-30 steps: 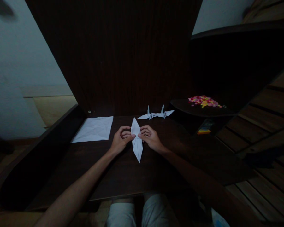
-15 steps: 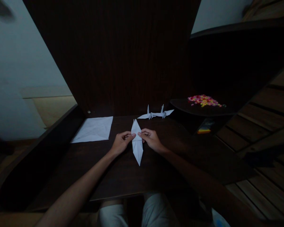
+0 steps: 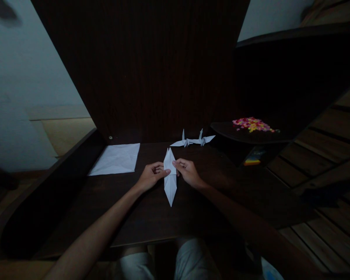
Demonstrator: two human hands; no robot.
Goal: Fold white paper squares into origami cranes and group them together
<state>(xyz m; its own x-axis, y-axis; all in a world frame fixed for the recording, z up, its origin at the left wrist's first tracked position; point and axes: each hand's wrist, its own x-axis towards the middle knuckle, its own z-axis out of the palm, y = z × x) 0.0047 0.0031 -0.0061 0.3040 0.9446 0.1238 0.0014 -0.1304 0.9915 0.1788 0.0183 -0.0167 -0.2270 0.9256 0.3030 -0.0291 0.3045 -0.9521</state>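
A folded white origami paper point(image 3: 170, 186), long and diamond-shaped with a split far tip, is held upright lengthwise over the dark desk. My left hand point(image 3: 152, 175) grips its left edge, the thumb lying across its middle near a horizontal crease. On the opposite edge, my right hand point(image 3: 188, 172) pinches it a little higher, thumb on the front and fingers partly hidden behind. Beyond the hands, two white paper cranes point(image 3: 202, 140) stand side by side against the back panel. To the left lies a stack of white paper sheets point(image 3: 116, 158).
A dark wooden desk point(image 3: 140, 229) has a raised left side panel point(image 3: 46, 190) and a tall back panel point(image 3: 146, 70). On the right, a rounded shelf point(image 3: 221, 130) carries a pile of small pink, red and yellow pieces point(image 3: 253, 124). A colourful box point(image 3: 252, 159) sits beneath it.
My left thumb has slid inward and down to the paper's middle crease, while my right thumb has shifted slightly up. The folded paper has turned a little straighter.
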